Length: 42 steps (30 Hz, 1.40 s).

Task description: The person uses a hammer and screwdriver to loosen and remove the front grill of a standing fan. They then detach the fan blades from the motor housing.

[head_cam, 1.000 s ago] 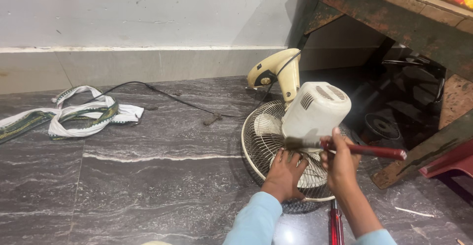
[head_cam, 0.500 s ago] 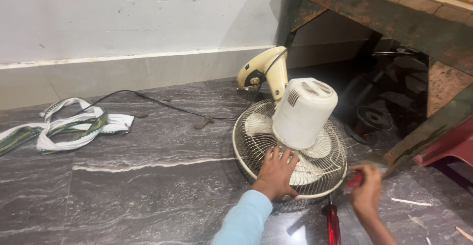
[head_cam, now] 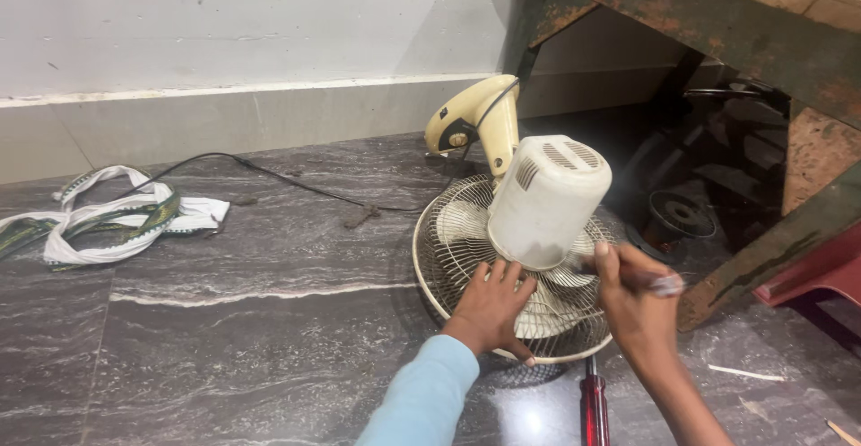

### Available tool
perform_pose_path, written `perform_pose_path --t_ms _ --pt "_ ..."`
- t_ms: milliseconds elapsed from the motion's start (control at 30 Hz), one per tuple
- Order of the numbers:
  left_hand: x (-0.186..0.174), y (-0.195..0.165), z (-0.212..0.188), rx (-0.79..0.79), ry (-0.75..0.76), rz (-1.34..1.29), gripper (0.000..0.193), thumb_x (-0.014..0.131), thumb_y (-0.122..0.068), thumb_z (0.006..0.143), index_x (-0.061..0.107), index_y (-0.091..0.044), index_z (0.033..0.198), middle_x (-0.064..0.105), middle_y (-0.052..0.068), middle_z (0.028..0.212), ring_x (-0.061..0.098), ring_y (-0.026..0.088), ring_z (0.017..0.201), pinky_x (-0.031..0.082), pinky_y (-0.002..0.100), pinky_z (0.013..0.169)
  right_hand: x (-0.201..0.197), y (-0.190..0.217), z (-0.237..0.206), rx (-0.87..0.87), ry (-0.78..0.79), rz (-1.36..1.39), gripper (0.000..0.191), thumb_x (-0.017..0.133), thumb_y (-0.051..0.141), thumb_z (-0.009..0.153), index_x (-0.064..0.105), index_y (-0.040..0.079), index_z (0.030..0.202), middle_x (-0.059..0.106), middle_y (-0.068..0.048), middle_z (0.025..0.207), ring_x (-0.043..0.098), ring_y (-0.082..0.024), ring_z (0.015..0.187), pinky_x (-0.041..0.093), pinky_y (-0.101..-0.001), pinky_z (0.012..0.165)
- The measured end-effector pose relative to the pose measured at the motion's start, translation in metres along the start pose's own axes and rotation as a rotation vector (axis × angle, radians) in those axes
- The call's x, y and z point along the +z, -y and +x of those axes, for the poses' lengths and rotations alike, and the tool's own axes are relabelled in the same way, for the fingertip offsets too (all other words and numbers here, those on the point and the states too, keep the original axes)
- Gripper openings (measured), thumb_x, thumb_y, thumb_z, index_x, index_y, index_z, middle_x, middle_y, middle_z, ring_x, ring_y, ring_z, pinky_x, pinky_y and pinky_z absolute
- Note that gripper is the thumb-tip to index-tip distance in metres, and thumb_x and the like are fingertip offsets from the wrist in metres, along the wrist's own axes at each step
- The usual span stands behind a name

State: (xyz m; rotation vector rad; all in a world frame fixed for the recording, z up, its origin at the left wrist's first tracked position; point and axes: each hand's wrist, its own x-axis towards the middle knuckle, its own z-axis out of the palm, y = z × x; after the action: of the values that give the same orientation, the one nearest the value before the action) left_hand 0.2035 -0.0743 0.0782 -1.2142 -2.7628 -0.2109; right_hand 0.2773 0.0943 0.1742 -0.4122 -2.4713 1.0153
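Note:
A cream table fan lies face down on the grey stone floor, its wire grille (head_cam: 448,258) flat and its white motor housing (head_cam: 547,199) pointing up. The cream stand neck (head_cam: 475,119) rises behind it. My left hand (head_cam: 489,307) rests palm down on the grille beside the housing, fingers spread. My right hand (head_cam: 637,307) is closed around a dark red screwdriver handle (head_cam: 662,282), held at the grille's right edge just right of the housing. Its shaft is hidden. A second red-handled screwdriver (head_cam: 592,406) lies on the floor between my forearms.
A white and green cloth (head_cam: 117,222) lies at the left by the wall, with a black cord (head_cam: 287,181) running from it toward the fan. A worn wooden table (head_cam: 717,16) stands at the right, with dark round parts (head_cam: 677,217) under it. A red plastic seat (head_cam: 807,276) is at the far right.
My right hand took the screwdriver away from the motor housing, dropped low to the right, then came back up beside the housing. My left hand stayed on the grille.

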Motion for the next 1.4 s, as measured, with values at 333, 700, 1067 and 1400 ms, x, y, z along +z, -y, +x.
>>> perform_pose_path --t_ms 333,700,1067,1400 --pt "0.0 0.004 0.005 0.016 0.056 0.106 0.127 0.075 -0.084 0.058 0.039 -0.01 0.154 0.031 0.022 0.162 0.023 0.042 0.152 0.021 0.053 0.118 0.095 0.105 0.042 -0.409 0.14 0.237 0.025 0.069 0.026 0.091 0.078 0.003 0.098 0.079 -0.008 0.079 0.075 -0.018 0.068 0.057 -0.0317 0.064" --pt "-0.003 -0.007 0.001 0.028 0.124 0.092 0.099 0.073 -0.083 0.067 0.061 -0.011 0.135 0.039 0.018 0.155 0.025 0.036 0.15 0.024 0.054 0.12 0.163 0.109 0.153 0.17 0.043 0.891 0.014 0.066 0.004 0.085 0.064 -0.004 0.074 0.07 -0.014 0.071 0.071 -0.023 0.057 0.061 -0.033 0.052" --pt "0.0 -0.021 0.008 0.011 0.141 0.086 0.125 0.076 -0.083 0.064 0.04 -0.001 0.151 0.041 0.017 0.144 0.029 0.033 0.143 0.024 0.055 0.116 0.142 0.099 0.112 -0.249 -0.043 0.057 0.025 0.067 0.016 0.096 0.071 -0.007 0.088 0.073 -0.021 0.074 0.07 -0.024 0.058 0.057 -0.0375 0.062" --pt "0.003 -0.042 -0.004 -0.009 0.016 0.02 0.124 0.082 -0.077 0.057 0.039 -0.007 0.15 0.042 0.013 0.145 0.029 0.033 0.144 0.024 0.054 0.117 0.125 0.089 0.12 -0.02 -0.059 0.661 0.025 0.064 0.014 0.095 0.065 -0.007 0.082 0.071 -0.016 0.07 0.072 -0.022 0.058 0.058 -0.0385 0.059"
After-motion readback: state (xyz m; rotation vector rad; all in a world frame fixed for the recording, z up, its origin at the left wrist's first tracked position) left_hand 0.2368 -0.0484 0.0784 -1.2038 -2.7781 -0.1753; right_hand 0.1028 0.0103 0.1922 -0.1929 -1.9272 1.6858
